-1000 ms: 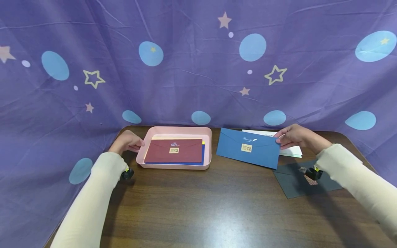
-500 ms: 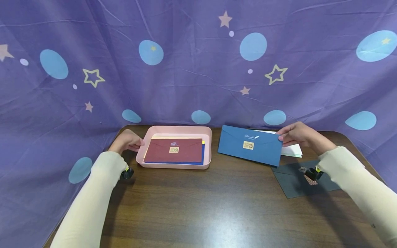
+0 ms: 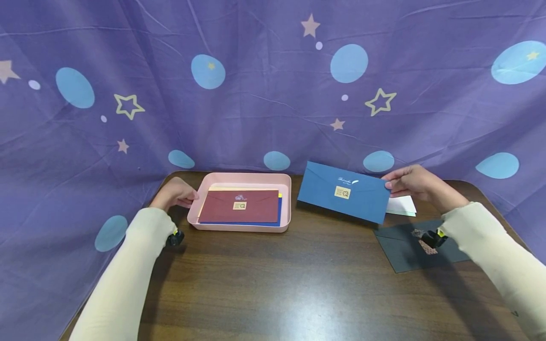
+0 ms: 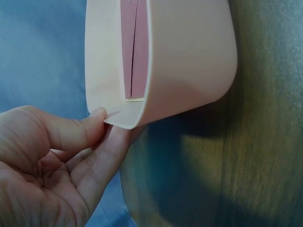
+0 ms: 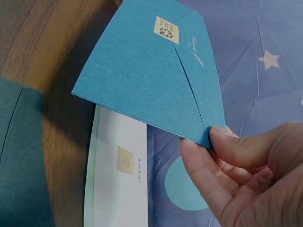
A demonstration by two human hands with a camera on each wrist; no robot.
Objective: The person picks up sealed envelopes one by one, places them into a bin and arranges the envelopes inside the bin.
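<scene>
My left hand (image 3: 176, 193) pinches the left rim of a pink tray (image 3: 246, 179); the left wrist view shows the thumb inside the wall and fingers outside. In the tray lies a maroon envelope (image 3: 256, 210) over a blue one (image 3: 279, 213) and a cream one. My right hand (image 3: 411, 182) pinches a blue envelope (image 3: 324, 189) by its right upper corner, holding it tilted above the table. Its flap side, with a small tan sticker (image 5: 167, 30) and white lettering, faces up. Beneath it, partly hidden, are a white envelope (image 5: 123, 189) and a pale green edge.
A dark green envelope (image 3: 401, 251) lies on the brown wooden table (image 3: 273, 284) at the right, under my right wrist. Behind the table hangs a purple cloth (image 3: 264, 118) with stars and blue dots. A black wrist camera (image 3: 175, 238) sits at each sleeve.
My right hand has raised the blue envelope off the table and shifted slightly right and up, covering more of the white envelope in the head view. My left hand stays on the tray rim.
</scene>
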